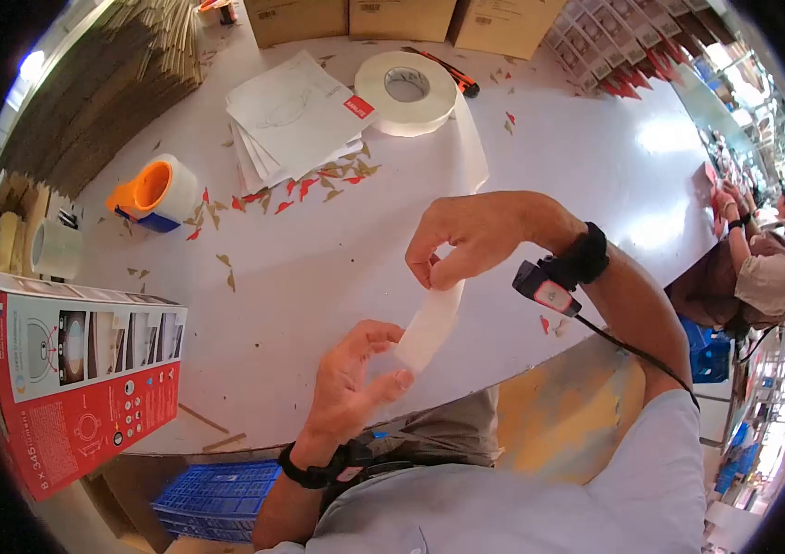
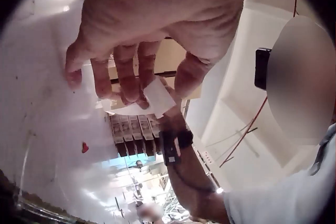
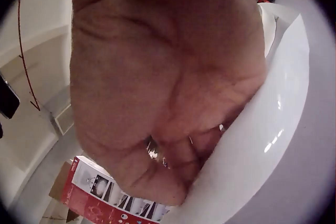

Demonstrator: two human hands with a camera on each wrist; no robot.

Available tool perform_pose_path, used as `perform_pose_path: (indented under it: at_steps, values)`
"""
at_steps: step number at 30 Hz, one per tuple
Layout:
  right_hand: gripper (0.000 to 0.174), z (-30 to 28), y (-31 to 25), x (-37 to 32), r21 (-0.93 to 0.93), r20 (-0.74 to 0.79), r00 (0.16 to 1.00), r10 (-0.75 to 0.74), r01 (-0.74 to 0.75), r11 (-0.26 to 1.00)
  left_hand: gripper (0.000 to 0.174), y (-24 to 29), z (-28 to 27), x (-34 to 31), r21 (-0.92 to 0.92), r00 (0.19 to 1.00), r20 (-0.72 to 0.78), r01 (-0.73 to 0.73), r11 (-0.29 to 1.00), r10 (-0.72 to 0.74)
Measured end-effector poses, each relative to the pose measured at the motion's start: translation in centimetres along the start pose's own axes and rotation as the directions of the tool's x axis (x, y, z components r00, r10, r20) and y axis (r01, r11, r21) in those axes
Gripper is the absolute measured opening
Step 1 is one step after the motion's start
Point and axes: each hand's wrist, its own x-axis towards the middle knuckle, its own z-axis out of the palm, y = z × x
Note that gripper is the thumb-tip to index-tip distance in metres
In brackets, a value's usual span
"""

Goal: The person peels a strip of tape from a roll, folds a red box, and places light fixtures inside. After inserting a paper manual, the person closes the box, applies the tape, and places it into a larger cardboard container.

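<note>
A white strip of tape [image 1: 436, 325] is pinched between the thumb and fingers of my right hand [image 1: 471, 235], its free end hanging down toward the left. Behind that hand, a length of white strip runs back to a wide white roll [image 1: 376, 103]. In the right wrist view the strip [image 3: 262, 129] curves past the fingers, broad and glossy. My left hand [image 1: 346, 379] is at the free end, thumb and fingers spread apart on either side of it. The left wrist view shows the strip's end [image 2: 159, 98] between the thumb and fingertips, the thumb not closed on it.
Left stand an orange tape dispenser [image 1: 154, 192] and a red-and-white printed box [image 1: 88, 383]. Printed sheets [image 1: 295, 111] lie beside the roll, with red and brown scraps around. Flat cardboard [image 1: 102, 102] is stacked back left; cartons [image 1: 402, 18] line the back. Another person [image 1: 762, 268] is at right.
</note>
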Motion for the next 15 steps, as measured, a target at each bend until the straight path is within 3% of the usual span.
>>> perform_pose_path:
  at_steps: [3,7,8,9,11,12,13,14,15]
  values:
    - [0.023,0.0,0.2,0.5,0.013,-0.016,0.999,0.028,-0.028,1.000,0.038,0.4,1.4,0.3,0.062,0.994,-0.100,-0.037,0.997,0.043]
    - [0.019,0.4,0.3,0.2,-0.029,-0.101,0.995,0.020,-0.023,0.999,0.030,-0.3,1.7,0.5,0.151,0.991,-0.060,-0.110,0.982,0.120]
    - [0.019,0.8,0.6,0.1,-0.167,-0.354,0.918,-0.179,0.126,0.978,0.028,-0.5,1.9,0.4,0.159,0.988,-0.089,-0.108,0.981,0.123]
    - [0.018,1.6,1.0,0.2,-0.337,-0.546,0.744,-0.386,0.226,0.914,0.025,-0.6,2.1,0.3,0.168,0.985,-0.118,-0.108,0.980,0.129]
    - [0.026,3.3,0.3,-0.8,-0.463,-0.804,0.367,-0.468,0.109,0.880,0.020,0.1,2.6,-0.5,-0.060,0.982,-0.166,0.077,0.995,-0.086]
    - [0.030,4.3,0.0,-2.3,-0.243,-0.880,0.419,-0.225,0.009,0.970,0.018,0.2,2.8,-0.7,-0.181,0.966,-0.175,0.160,0.970,-0.192]
    - [0.034,5.6,-0.2,-4.2,-0.012,-0.894,0.446,0.036,-0.103,0.995,0.016,0.0,2.9,-0.9,-0.216,0.963,-0.183,0.158,0.964,-0.199]
    - [0.039,7.0,-0.4,-5.6,0.217,-0.847,0.440,0.297,-0.224,0.950,0.015,-0.4,3.1,-1.0,-0.252,0.960,-0.188,0.158,0.955,-0.209]
    - [0.048,8.8,0.2,-6.3,0.411,-0.733,0.523,0.435,-0.169,0.896,0.013,-0.8,3.3,-0.9,-0.290,0.958,-0.190,0.155,0.944,-0.216]
